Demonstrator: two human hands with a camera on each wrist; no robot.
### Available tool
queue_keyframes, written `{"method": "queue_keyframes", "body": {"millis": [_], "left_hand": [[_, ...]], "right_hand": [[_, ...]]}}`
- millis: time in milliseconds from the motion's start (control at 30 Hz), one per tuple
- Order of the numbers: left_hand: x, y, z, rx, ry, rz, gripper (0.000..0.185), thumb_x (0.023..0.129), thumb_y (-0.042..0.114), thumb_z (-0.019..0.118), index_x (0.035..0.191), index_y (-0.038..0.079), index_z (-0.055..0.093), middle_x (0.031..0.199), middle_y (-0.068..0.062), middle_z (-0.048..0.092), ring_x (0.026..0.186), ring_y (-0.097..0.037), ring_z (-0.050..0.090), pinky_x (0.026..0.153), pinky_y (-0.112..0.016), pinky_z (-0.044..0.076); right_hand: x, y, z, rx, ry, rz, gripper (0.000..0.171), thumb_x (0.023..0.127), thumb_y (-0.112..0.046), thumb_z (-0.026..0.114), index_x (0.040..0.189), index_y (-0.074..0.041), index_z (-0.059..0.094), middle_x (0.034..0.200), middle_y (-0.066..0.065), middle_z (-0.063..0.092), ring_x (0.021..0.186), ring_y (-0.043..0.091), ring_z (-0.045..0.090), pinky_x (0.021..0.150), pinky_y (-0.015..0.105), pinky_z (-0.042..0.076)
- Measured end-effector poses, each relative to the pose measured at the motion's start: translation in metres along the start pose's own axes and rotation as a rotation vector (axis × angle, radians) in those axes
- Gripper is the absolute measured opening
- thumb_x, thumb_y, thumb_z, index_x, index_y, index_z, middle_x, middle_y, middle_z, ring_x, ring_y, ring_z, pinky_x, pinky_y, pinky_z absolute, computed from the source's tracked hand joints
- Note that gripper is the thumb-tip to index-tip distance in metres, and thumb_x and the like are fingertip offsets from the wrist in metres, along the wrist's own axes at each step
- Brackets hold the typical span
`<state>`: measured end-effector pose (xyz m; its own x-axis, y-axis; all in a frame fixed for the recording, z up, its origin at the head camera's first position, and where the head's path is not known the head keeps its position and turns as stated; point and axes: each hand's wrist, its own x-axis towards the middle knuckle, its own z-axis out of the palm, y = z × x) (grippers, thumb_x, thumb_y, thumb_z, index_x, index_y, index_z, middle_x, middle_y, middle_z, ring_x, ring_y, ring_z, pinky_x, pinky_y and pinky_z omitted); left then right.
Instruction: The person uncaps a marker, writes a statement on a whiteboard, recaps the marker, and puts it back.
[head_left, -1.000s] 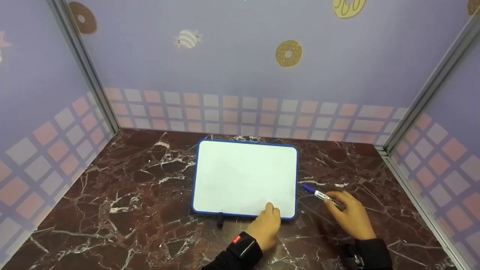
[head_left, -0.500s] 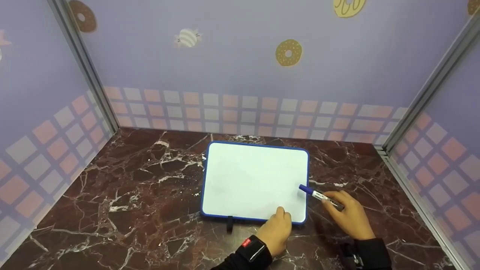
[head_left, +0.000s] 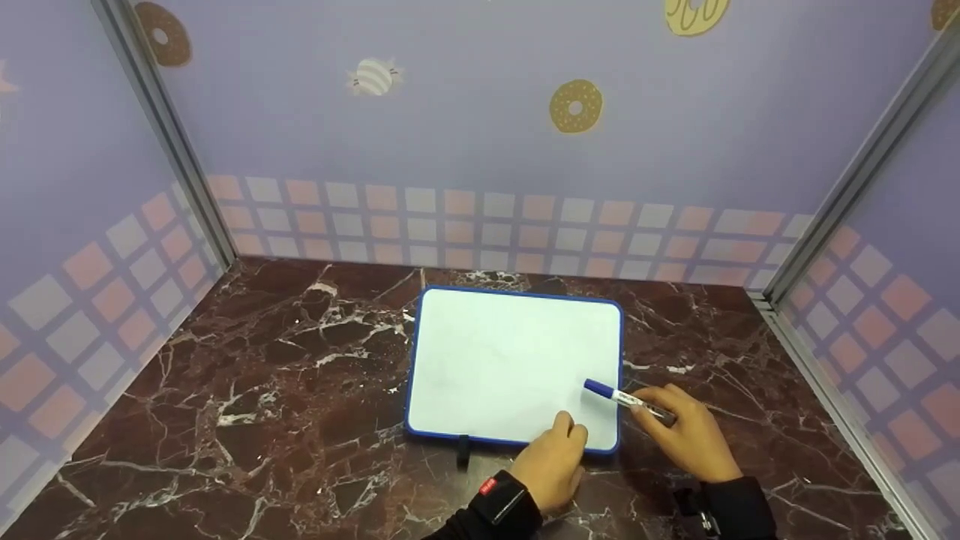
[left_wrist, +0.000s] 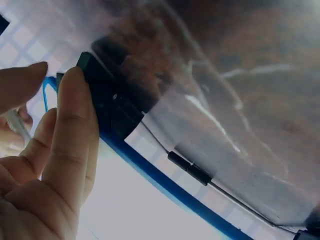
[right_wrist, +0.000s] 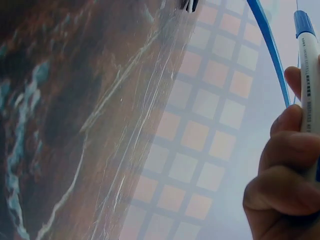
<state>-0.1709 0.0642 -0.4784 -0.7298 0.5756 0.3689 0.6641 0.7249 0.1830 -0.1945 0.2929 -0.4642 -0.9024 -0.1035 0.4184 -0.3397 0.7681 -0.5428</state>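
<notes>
A small whiteboard with a blue frame leans tilted on the table, its white face bare. My left hand grips its lower right edge; in the left wrist view the fingers lie against a black foot at the blue rim. Another black foot juts out under the bottom edge. My right hand holds a white marker between thumb and fingers. The marker's blue cap is on and points left, overlapping the board's right side in the head view.
Reddish-brown marble tabletop spreads around the board. A lilac back wall with pink and white squares rises behind it, with side walls at left and right. Metal posts stand at the corners.
The whiteboard has shifted right and slightly nearer, my left hand moving along with it. The marker in my right hand has moved a little left, its cap now overlapping the board.
</notes>
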Motion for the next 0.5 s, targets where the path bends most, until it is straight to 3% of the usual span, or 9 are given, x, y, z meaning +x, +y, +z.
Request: {"method": "queue_keyframes", "body": {"millis": [300, 400, 500], "left_hand": [[0.000, -0.016, -0.018, -0.019, 0.190, -0.081, 0.038, 0.080, 0.024, 0.078, 0.101, 0.007, 0.052, 0.097, -0.004, 0.048, 0.077, -0.014, 0.052, 0.064, -0.020, 0.052], [-0.003, -0.024, -0.028, -0.048, 0.207, -0.096, 0.044, 0.080, 0.027, 0.078, 0.111, 0.007, 0.054, 0.107, -0.006, 0.051, 0.090, -0.017, 0.055, 0.075, -0.024, 0.054], [-0.009, -0.033, -0.037, -0.034, 0.204, -0.065, 0.055, 0.081, 0.029, 0.078, 0.124, 0.006, 0.053, 0.120, -0.010, 0.052, 0.104, -0.023, 0.057, 0.089, -0.031, 0.053]], "right_hand": [[-0.001, -0.011, 0.007, -0.028, -0.035, -0.029, 0.013, 0.087, -0.019, 0.074, 0.099, -0.021, 0.075, 0.083, -0.013, 0.059, 0.064, 0.003, 0.042, 0.060, 0.022, 0.036], [-0.002, -0.017, 0.010, -0.022, -0.055, -0.031, 0.013, 0.087, -0.018, 0.074, 0.099, -0.023, 0.075, 0.083, -0.015, 0.058, 0.063, 0.002, 0.042, 0.059, 0.022, 0.036], [-0.002, -0.023, 0.014, -0.011, -0.074, -0.039, 0.014, 0.086, -0.019, 0.075, 0.098, -0.026, 0.074, 0.081, -0.017, 0.055, 0.060, 0.002, 0.039, 0.056, 0.021, 0.035]]}}
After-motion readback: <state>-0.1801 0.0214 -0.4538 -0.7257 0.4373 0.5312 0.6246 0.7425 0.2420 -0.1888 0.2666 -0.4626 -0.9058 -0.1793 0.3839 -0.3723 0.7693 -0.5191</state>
